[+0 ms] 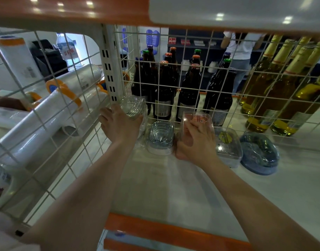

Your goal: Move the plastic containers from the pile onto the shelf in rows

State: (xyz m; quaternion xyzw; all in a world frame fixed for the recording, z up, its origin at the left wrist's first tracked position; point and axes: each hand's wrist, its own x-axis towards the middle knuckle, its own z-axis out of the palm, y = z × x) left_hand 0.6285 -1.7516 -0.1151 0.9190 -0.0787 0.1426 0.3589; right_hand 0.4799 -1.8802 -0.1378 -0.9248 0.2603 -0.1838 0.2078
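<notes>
Both my arms reach deep into the white shelf. My left hand grips a stack of clear plastic containers, tilted on its side near the back left corner. My right hand holds another clear container, tipped up against the rear wire grid. Between my hands a stack of clear rectangular containers stands on the shelf. To the right stand a clear lidded container and a blue-tinted oval container, in a row along the grid.
A white wire grid closes the back, with dark bottles and yellow bottles behind it. A wire side panel on the left separates white rolls. An upper shelf hangs overhead. A person stands far behind.
</notes>
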